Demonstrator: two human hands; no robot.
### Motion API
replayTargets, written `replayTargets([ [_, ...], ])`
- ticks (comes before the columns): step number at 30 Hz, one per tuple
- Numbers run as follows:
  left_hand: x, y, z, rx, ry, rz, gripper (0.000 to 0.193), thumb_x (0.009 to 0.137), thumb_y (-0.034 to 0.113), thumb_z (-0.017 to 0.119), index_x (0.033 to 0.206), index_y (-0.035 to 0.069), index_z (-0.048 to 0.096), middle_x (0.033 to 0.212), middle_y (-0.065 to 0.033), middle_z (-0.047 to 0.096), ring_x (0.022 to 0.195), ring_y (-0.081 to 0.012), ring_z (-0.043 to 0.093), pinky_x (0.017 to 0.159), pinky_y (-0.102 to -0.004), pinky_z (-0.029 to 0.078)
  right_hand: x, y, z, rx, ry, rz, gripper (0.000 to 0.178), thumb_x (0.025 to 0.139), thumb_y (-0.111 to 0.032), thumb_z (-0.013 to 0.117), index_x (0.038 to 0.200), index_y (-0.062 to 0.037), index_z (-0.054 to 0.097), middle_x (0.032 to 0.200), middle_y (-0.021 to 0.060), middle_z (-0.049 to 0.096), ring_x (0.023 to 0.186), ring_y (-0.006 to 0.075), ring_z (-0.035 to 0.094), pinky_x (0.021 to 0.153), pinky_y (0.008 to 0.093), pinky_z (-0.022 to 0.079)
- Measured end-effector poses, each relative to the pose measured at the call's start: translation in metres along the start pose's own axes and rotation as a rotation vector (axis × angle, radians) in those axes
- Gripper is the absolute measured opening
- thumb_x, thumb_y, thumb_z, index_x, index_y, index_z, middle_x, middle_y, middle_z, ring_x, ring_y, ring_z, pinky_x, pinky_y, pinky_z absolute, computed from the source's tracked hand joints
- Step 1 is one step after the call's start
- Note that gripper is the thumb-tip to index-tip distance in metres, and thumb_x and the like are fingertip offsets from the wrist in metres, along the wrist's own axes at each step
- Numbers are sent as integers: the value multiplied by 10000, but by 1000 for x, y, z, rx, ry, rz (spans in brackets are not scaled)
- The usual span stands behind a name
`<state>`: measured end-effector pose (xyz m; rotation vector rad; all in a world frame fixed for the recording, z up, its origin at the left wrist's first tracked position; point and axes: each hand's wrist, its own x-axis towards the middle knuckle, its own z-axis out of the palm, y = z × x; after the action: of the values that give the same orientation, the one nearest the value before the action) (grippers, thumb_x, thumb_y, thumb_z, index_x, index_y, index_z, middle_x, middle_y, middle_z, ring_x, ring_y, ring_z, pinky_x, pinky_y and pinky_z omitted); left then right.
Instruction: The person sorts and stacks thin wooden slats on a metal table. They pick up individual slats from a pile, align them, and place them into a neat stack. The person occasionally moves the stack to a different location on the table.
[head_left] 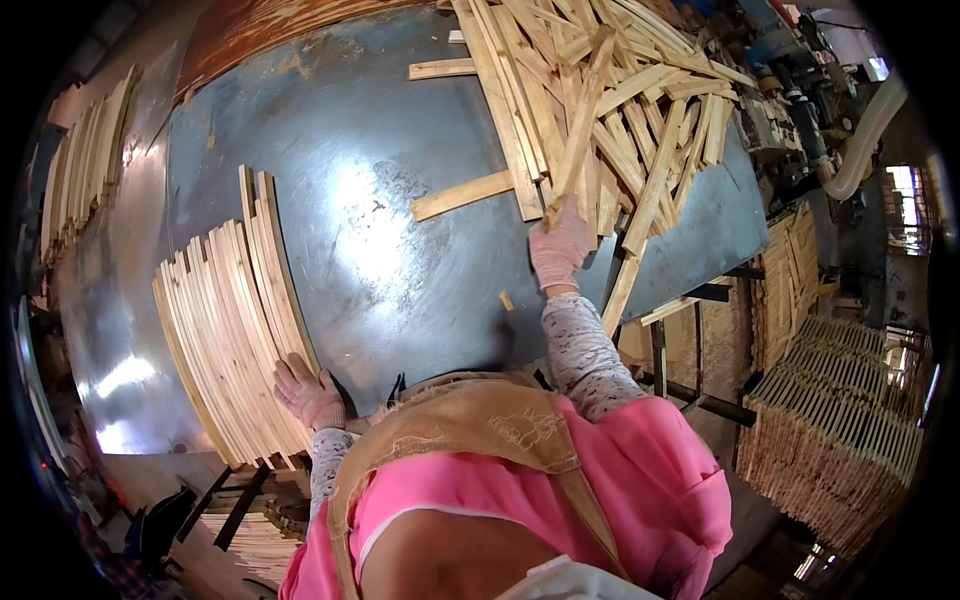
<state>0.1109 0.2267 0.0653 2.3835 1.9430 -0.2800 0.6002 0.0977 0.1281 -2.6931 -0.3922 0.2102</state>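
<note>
My left hand (308, 392), in a pale pink glove, lies flat with fingers apart on the near end of a row of wooden strips (215, 310). These strips are set side by side, their near ends by the table's front edge. My right hand (560, 240), gloved too, is closed around the near end of a wooden strip (585, 120) that slants up over a jumbled heap of strips (640, 90). The fingertips are partly hidden behind that strip. Left of this hand, a short wooden piece (462, 195) lies with one end against the heap.
The metal table (400, 270) spreads between the row and the heap, with a small wood scrap (507, 300) on it. Another row of strips (90, 160) sits at the far left. Stacked strips (830, 430) stand at the right, and a pale hose (870, 140) hangs beyond.
</note>
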Motion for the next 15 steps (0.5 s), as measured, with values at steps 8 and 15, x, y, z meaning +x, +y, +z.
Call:
replayTargets([
  [8,-8,0,-5,-57,-61,-34,857,967,388,667,1709,127,326,1772,-203,258,1649,-403,202,1357,-533,115,-15,-22,4,490,76,-433,721,950,-126,683,1591,60,410,1432,276,634,1356,376,614,1180,386,463],
  [15,-1,0,-6,-74,-22,-1,874,951,393,703,1698,116,345,1769,-209,260,1644,-411,210,1355,-536,125,190,-215,-78,293,28,-428,739,931,-353,761,1500,27,481,1395,347,649,1339,453,627,1095,484,525],
])
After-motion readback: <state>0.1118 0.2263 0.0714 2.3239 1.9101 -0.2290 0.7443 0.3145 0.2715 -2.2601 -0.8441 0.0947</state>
